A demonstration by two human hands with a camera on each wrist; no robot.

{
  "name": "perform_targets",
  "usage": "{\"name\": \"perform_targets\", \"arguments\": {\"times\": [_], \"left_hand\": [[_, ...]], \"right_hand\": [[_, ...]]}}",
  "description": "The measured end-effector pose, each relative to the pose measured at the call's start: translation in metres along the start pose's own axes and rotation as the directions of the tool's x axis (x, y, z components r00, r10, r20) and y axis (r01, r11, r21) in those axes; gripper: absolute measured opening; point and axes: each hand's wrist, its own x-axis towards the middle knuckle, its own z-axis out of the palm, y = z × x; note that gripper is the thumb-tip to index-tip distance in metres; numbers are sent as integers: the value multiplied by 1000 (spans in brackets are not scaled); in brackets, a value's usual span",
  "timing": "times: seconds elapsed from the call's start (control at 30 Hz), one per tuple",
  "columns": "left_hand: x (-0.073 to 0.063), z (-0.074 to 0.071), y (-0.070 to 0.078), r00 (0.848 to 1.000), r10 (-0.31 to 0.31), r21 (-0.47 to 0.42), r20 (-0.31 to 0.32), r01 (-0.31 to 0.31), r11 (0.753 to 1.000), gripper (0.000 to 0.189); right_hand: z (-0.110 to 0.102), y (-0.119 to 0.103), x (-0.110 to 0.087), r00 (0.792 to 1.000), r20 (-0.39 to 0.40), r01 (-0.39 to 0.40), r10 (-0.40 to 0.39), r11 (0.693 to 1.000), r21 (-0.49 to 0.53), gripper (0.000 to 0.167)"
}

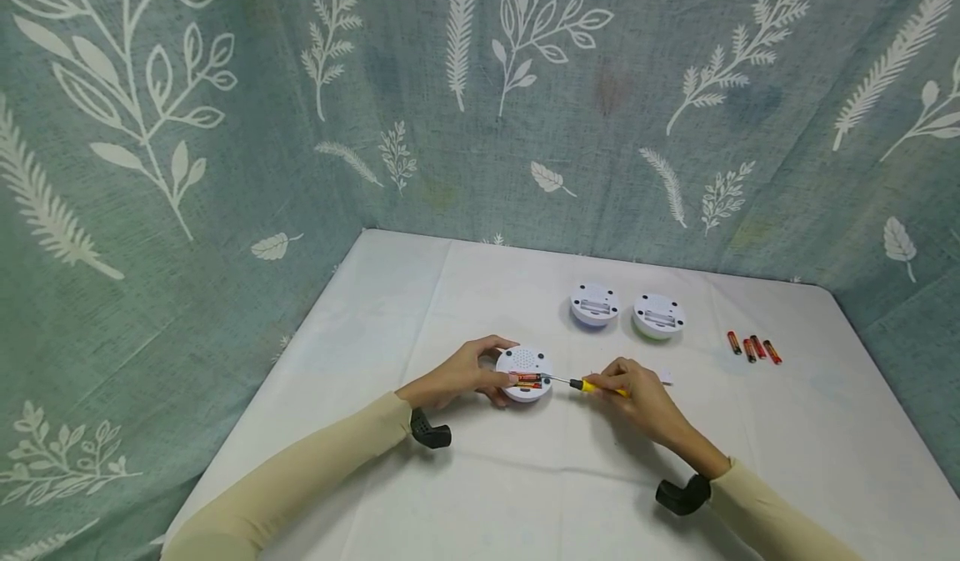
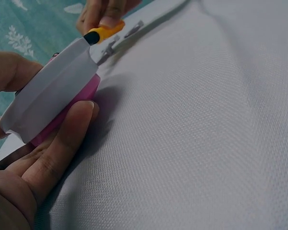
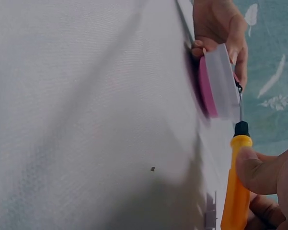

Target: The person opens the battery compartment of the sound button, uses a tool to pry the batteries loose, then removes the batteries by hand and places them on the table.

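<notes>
My left hand grips a round white battery device with a pink underside, its dotted face and battery compartment turned up. Red-and-black batteries lie in that compartment, and the left thumb reaches over their left end. In the left wrist view the device is tilted, with fingers beneath its pink part. My right hand holds a screwdriver with a yellow handle and black collar. Its thin metal shaft points left, the tip at the right end of the batteries.
Farther back on the white table sit two similar devices, one bluish underneath and one green, their compartments facing up. Several loose batteries lie at the right. A small white piece lies behind my right hand. A patterned curtain hangs behind.
</notes>
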Motion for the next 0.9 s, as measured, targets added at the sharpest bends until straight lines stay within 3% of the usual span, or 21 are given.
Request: {"name": "perform_targets", "arguments": {"times": [0.3, 0.67, 0.9], "left_hand": [[-1, 2, 1, 1000, -6, 18, -7, 6, 1000, 63], [0, 0, 1, 1000, 14, 23, 20, -14, 1000, 64], [0, 1, 1, 1000, -5, 26, 4, 5, 1000, 66]], "right_hand": [[1, 2, -4, 1000, -10, -2, 1, 1000, -18, 30], [-14, 0, -4, 999, -37, 1, -3, 999, -45, 28], [-26, -1, -11, 999, -34, -12, 10, 998, -64, 26]]}}
